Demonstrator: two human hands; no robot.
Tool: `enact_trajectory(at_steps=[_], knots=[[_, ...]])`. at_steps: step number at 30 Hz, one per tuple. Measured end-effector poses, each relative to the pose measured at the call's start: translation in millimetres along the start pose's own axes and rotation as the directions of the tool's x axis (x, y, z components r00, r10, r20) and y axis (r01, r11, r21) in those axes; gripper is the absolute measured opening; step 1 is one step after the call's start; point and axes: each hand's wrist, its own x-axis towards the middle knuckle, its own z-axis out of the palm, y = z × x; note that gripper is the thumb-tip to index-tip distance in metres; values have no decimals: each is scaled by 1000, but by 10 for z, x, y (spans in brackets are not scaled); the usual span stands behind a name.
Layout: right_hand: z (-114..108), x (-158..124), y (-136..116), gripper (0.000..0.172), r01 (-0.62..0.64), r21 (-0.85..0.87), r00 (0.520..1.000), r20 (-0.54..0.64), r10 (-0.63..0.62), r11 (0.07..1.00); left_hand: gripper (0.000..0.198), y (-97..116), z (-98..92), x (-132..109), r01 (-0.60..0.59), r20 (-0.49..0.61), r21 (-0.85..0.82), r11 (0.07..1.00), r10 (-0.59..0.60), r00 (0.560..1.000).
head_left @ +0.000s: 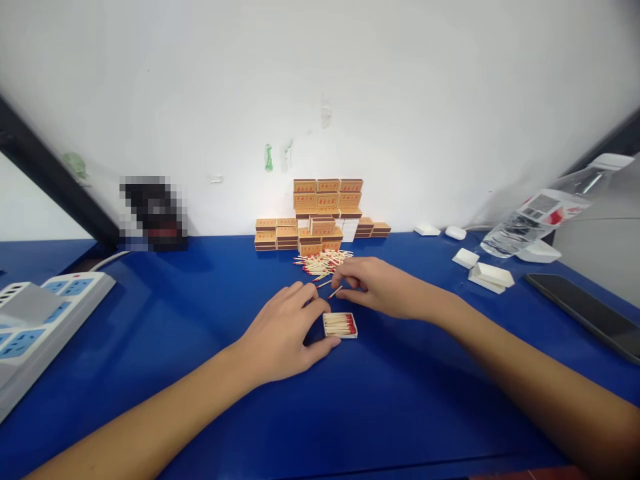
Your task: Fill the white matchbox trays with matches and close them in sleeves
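A small white matchbox tray (340, 325), filled with red-tipped matches, lies on the blue table. My left hand (285, 333) grips its left side, thumb at the near corner and fingers at the far one. Just beyond the tray, my right hand (373, 285) pinches a single match (335, 292) between thumb and fingertips. Another loose match lies by those fingers. Behind them spreads a heap of loose matches (323, 262), their red heads pointing various ways.
Orange matchboxes (327, 200) are stacked against the white wall. Empty white trays (491, 277), a tilted plastic bottle (540, 213) and a dark phone (585, 310) are at right. A power strip (55, 320) sits at left, near a pixelated dark object (155, 213).
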Motion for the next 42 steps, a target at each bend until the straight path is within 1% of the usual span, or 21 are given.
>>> enact_trajectory(at_steps=[2, 4, 8, 10, 12, 15, 18, 21, 23, 26, 29, 32, 36, 38, 42], knots=[[42, 53, 53, 6, -7, 1, 999, 31, 7, 1000, 29, -1, 4, 2, 12, 4, 6, 1000, -12, 1000], [76, 60, 81, 13, -21, -2, 999, 36, 21, 1000, 32, 0, 7, 8, 31, 4, 12, 999, -31, 1000], [57, -47, 76, 19, -69, 28, 998, -1, 69, 997, 55, 18, -3, 25, 56, -5, -26, 998, -56, 998], [25, -133, 35, 19, -128, 89, 991, -34, 132, 988, 59, 38, -9, 25, 52, 0, -86, 995, -52, 999], [10, -217, -29, 21, -208, 174, 976, -35, 217, 963, 53, 56, -6, 19, 25, 7, -153, 988, -24, 1000], [42, -308, -146, 23, -318, 242, 947, 23, 322, 917, 36, 67, 15, 5, -37, 1, -212, 977, 39, 999], [98, -358, -264, 19, -372, 206, 928, 51, 370, 905, 26, 66, 31, 0, -60, -20, -206, 977, 57, 998], [126, -392, -363, 17, -401, 143, 916, 39, 400, 905, 20, 62, 23, 12, -33, -65, -178, 983, 21, 998], [137, -408, -400, 15, -411, 121, 912, 36, 409, 904, 24, 53, 14, 25, -13, -79, -164, 986, 1, 997], [170, -402, -387, 12, -380, 103, 925, 20, 380, 919, 45, 27, 20, 39, -17, -73, -155, 988, 6, 997], [215, -363, -315, 9, -284, 98, 958, -8, 287, 954, 54, -3, 49, 42, -40, -66, -152, 988, 30, 997], [236, -337, -265, 8, -206, 85, 977, -37, 209, 975, 55, -22, 76, 45, -43, -66, -144, 989, 34, 997], [237, -350, -295, 11, -216, 79, 973, -62, 221, 973, 51, -31, 79, 55, -20, -86, -119, 993, 10, 996], [247, -361, -317, 9, -211, 76, 974, -69, 216, 975, 50, -32, 74, 55, -11, -88, -112, 994, 2, 996], [278, -371, -305, 12, -118, 67, 992, -39, 121, 991, 50, -42, 72, 50, -10, -76, -100, 995, 2, 997]])
